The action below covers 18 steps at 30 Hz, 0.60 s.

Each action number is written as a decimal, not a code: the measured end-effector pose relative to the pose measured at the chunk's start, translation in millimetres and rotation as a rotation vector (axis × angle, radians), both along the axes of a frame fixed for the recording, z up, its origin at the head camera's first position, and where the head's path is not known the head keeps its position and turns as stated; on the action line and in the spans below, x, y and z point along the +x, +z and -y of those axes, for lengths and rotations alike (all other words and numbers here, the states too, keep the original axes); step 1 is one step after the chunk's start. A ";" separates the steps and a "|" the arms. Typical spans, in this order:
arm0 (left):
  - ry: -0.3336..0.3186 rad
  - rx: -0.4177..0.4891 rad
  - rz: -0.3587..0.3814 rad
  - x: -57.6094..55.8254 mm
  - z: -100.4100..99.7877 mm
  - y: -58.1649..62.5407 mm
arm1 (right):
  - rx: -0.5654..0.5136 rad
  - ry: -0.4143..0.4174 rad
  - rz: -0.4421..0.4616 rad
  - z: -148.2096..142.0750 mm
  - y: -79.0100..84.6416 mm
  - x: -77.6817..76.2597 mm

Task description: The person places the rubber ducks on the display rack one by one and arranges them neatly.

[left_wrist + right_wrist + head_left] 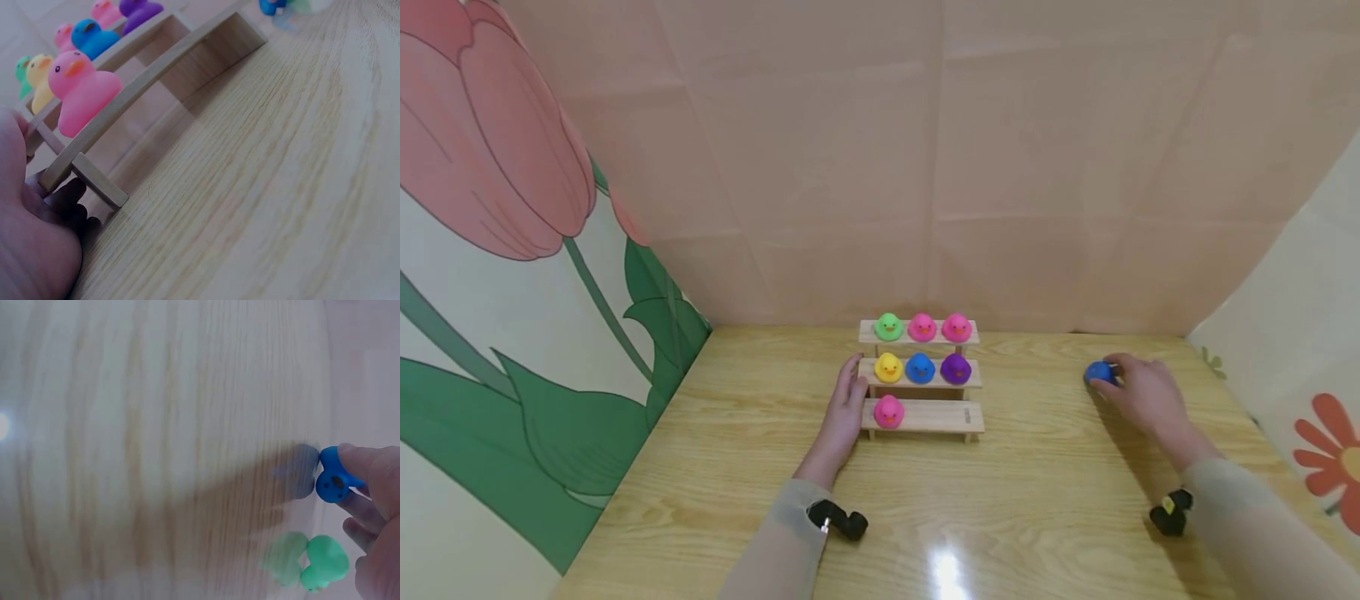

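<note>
A three-tier wooden stand (936, 417) bears small rubber ducks. A green duck (889, 327) and two pink ones are on the top tier; yellow, blue and purple ducks (956, 369) line the middle one. One pink duck (81, 87) sits at the left end of the lowest tier. My left hand (846, 408) holds the stand's left side, with fingers curled under the lowest shelf's end in the left wrist view. Off to the right, my right hand (1146, 396) pinches a blue rubber duck (334, 478) between thumb and fingers, close over the table.
Beside the right hand, a green duck (326, 559) stands on the wooden table (722, 467); the hand hides it in the head view. A plain pinkish cloth (820, 167) hangs behind the table. Flower-printed panels (1300, 333) flank both sides.
</note>
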<state>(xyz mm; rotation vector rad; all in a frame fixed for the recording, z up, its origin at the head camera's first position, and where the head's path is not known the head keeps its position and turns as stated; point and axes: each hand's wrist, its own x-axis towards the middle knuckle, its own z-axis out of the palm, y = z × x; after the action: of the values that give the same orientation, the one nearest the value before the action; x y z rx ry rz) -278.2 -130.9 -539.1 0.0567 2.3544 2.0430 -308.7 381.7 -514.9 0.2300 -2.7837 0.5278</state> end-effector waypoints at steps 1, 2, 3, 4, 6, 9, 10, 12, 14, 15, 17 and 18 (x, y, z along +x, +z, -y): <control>-0.001 0.000 -0.001 -0.1 -0.5 -0.4 | -0.001 0.004 0.001 1.9 0.2 0.9; -0.001 0.001 0.000 -0.1 -1.0 -0.9 | -0.003 0.008 0.004 3.1 -0.2 1.3; -0.001 0.001 0.002 0.0 -1.5 -1.3 | -0.001 0.011 0.006 4.5 -0.4 1.9; -0.001 0.001 0.002 0.1 -1.1 -1.8 | 0.002 0.015 0.002 5.8 -0.5 1.3; -0.001 0.006 0.005 0.1 -0.6 -2.3 | 0.011 0.016 0.004 8.0 -0.6 0.8; -0.002 0.011 0.007 0.0 -0.6 -2.0 | 0.016 0.010 0.011 8.6 -1.5 0.1; -0.003 0.013 0.006 -0.2 -0.7 -1.9 | 0.015 0.008 0.015 8.4 -2.0 -0.3; -0.002 0.013 0.004 -0.6 -1.1 -1.3 | 0.008 0.003 0.023 8.6 -2.1 -0.5; 0.001 0.012 0.001 -0.8 -1.4 -0.8 | -0.002 -0.001 0.032 8.3 -2.9 -1.2; 0.001 0.010 0.001 -0.8 -1.4 -0.6 | -0.006 0.000 0.033 8.8 -2.8 -1.2; 0.002 0.007 0.001 -0.6 -1.3 -0.4 | -0.014 0.002 0.029 9.7 -2.3 -0.7; 0.003 0.007 0.001 -0.6 -1.2 -0.4 | -0.022 0.002 0.030 10.3 -2.1 -0.3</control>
<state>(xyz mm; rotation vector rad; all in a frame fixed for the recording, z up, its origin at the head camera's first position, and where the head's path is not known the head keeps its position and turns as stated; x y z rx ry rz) -278.7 -129.7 -539.5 0.0530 2.3485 2.0516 -309.0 371.3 -517.0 0.2213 -2.8056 0.5659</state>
